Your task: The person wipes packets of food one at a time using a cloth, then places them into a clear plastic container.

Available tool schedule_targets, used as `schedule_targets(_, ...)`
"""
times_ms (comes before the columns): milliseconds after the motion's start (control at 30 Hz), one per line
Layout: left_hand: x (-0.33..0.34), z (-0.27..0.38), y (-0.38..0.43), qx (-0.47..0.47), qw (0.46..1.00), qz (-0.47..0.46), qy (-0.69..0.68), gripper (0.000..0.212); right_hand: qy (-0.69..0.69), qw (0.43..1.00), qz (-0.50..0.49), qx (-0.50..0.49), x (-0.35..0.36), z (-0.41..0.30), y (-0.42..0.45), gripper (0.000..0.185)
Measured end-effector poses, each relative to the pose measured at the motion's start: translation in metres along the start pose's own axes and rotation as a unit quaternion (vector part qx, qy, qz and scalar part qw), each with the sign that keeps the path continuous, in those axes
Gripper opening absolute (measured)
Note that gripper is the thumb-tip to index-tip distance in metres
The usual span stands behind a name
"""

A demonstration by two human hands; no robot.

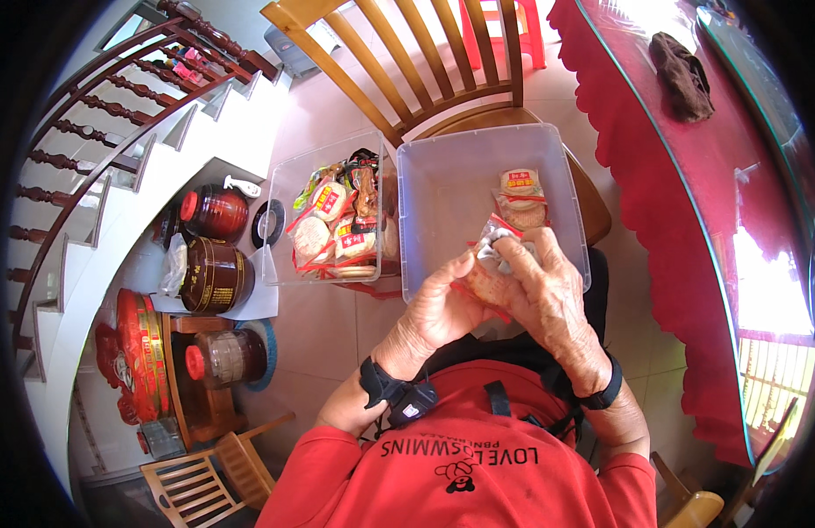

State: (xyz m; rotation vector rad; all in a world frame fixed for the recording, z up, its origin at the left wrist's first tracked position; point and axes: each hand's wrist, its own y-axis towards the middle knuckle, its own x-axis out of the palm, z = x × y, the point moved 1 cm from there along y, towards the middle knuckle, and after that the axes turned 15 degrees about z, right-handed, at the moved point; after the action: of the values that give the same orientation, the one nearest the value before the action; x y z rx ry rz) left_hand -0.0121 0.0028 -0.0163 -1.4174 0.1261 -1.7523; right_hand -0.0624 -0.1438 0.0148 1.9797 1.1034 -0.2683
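My left hand and my right hand hold a plastic packet with red edges between them, above the near side of a large clear plastic bin. The fingers of my right hand press on a whitish crumpled piece at the packet's top. Inside the bin, near its right wall, lie packets of round flat cakes. To the left, a smaller clear bin holds several cake packets and dark wrapped snack packs.
A wooden chair stands beyond and under the large bin. At right is a table with a red cloth and a dark brown cloth. Jars, a small wooden chair and a staircase are at left.
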Motion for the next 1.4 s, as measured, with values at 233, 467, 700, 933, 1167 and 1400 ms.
schedule_targets(233,-0.014,0.001,0.007,0.013,0.998,0.053,-0.031,0.042,0.026,0.988,-0.115,-0.100,-0.006,-0.014,-0.020,0.029)
schedule_targets(467,-0.003,0.008,-0.002,0.092,0.993,0.013,0.074,0.050,0.042,0.998,0.029,0.020,-0.005,0.013,-0.003,0.037)
schedule_targets(700,-0.015,0.003,0.005,0.090,0.990,0.042,0.104,0.047,0.101,0.994,-0.036,0.020,0.001,0.006,-0.017,0.040)
schedule_targets(933,-0.015,0.000,0.005,0.076,0.995,0.032,0.064,0.046,0.088,0.996,0.025,0.020,0.003,0.013,0.002,0.040)
schedule_targets(1167,-0.022,0.000,0.011,0.109,0.992,0.050,0.036,0.051,0.058,0.996,-0.054,0.031,-0.005,0.011,-0.018,0.036)
schedule_targets(1400,-0.019,0.001,0.017,0.157,0.987,0.043,-0.013,0.053,-0.028,0.992,-0.099,-0.072,-0.007,-0.009,-0.028,0.036)
